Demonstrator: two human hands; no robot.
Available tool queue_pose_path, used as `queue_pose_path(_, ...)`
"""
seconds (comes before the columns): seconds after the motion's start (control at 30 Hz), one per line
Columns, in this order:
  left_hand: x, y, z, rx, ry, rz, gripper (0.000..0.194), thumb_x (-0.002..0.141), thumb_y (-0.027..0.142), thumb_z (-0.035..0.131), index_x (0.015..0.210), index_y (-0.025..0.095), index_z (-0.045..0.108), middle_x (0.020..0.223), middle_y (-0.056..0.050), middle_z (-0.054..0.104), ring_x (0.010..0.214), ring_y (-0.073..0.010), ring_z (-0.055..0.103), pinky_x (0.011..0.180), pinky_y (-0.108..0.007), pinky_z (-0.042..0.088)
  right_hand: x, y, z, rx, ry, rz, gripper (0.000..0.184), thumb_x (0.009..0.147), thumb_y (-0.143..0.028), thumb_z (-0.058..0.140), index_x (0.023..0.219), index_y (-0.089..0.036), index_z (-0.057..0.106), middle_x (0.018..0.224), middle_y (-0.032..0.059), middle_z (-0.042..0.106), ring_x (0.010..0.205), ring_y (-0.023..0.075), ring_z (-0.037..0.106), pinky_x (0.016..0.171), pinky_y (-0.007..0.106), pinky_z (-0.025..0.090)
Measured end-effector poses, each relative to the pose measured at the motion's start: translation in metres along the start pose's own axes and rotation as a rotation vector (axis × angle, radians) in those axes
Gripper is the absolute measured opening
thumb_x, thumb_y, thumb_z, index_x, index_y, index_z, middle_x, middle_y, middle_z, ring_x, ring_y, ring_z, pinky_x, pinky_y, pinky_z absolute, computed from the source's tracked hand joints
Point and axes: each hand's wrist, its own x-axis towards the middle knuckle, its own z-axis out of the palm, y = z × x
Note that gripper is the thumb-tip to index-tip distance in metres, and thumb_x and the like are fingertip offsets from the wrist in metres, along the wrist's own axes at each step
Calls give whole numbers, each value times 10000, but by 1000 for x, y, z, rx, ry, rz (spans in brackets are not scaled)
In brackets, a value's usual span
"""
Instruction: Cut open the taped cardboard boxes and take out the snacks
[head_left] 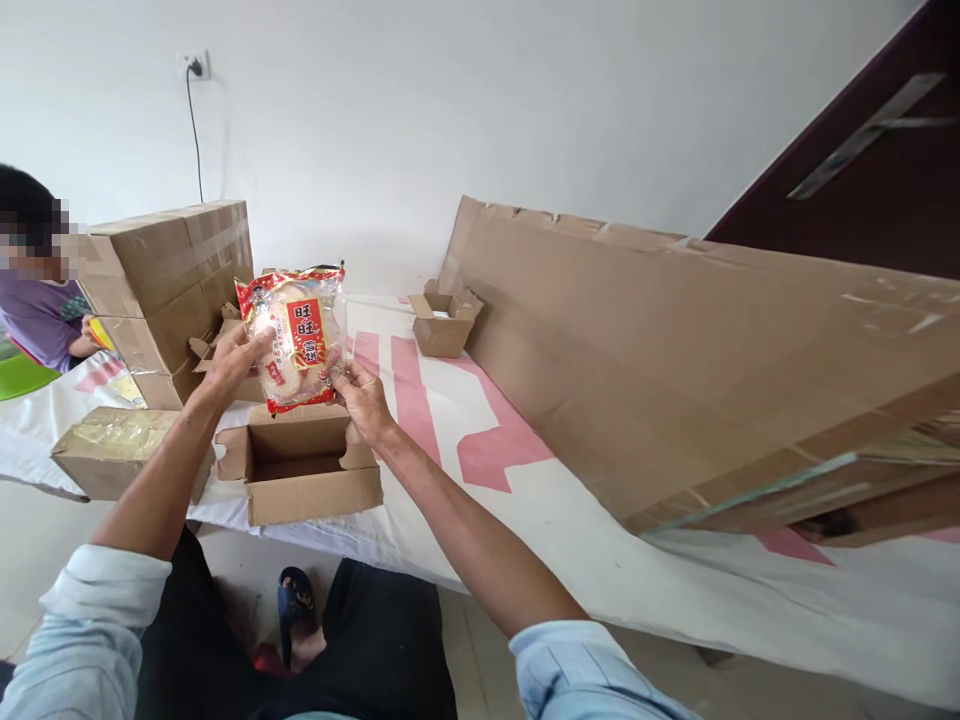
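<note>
A: Where's the snack bag (pixel 298 335)?
B: Up in the air, in both hands; it appears above the far edge of an open box (pixel 315 503), its red label facing the wearer.
A: And the grip?
B: The left hand (pixel 237 360) grasps its left side, thumb across the front (the other fingers are mostly hidden); the right hand (pixel 365 402) pinches the lower right corner.
A: What's around them?
B: A taped box (pixel 112 455) sits left of the open one; a stack of boxes (pixel 176 290) stands behind that; a small box (pixel 442 335) is farther back, beside a big cardboard sheet (pixel 675 380); another person (pixel 34 305) is at far left.
</note>
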Motion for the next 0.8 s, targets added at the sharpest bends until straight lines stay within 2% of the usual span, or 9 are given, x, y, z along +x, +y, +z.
queue_pose_path(0.17, -1, -15, 5, -46, 73, 14, 657, 562, 649, 1123, 894, 205, 772, 773, -17, 777, 640, -169, 664, 554, -260, 509, 2, 11, 1, -129, -3, 1, 542, 840, -777, 876, 953, -297, 652, 656, -73, 581, 566, 144, 513, 506, 270, 431)
queue_pose_path(0.27, 8, -12, 6, -70, 66, 46, 625, 586, 617, 1132, 873, 207, 757, 765, -3, 764, 646, -154, 659, 563, -255, 494, 5, 16, 2, -157, 4, -3, 502, 917, -749, 844, 980, -302, 625, 642, -75, 580, 550, 150, 515, 494, 273, 401)
queue_pose_path(0.4, 6, -14, 9, -103, 16, 45, 732, 586, 603, 1151, 1063, 196, 774, 897, -22, 825, 718, -170, 741, 619, -257, 552, 14, 20, 6, -129, 56, -35, 546, 930, -773, 852, 978, -305, 576, 619, -90, 578, 507, 139, 483, 471, 273, 369)
queue_pose_path(0.57, -6, -28, 9, -166, -164, -43, 975, 500, 401, 1194, 1329, 192, 723, 1174, -128, 893, 965, -299, 871, 791, -358, 699, 22, 29, 8, -114, 98, -73, 606, 892, -846, 834, 965, -308, 566, 603, -96, 584, 461, 133, 485, 442, 281, 380)
queue_pose_path(0.73, 6, -36, 1, -197, -174, -3, 1007, 504, 283, 1174, 1386, 203, 694, 1246, -140, 896, 1126, -351, 883, 927, -417, 742, 31, 32, 4, -148, 53, -7, 478, 975, -703, 833, 976, -300, 575, 624, -97, 609, 437, 123, 487, 409, 265, 389)
queue_pose_path(0.8, 10, -42, -2, -201, -170, -1, 999, 503, 268, 1170, 1380, 209, 695, 1254, -132, 898, 1160, -358, 880, 956, -427, 747, 34, 32, 3, -180, 50, 29, 443, 992, -645, 852, 983, -296, 579, 649, -95, 635, 445, 126, 536, 405, 250, 419)
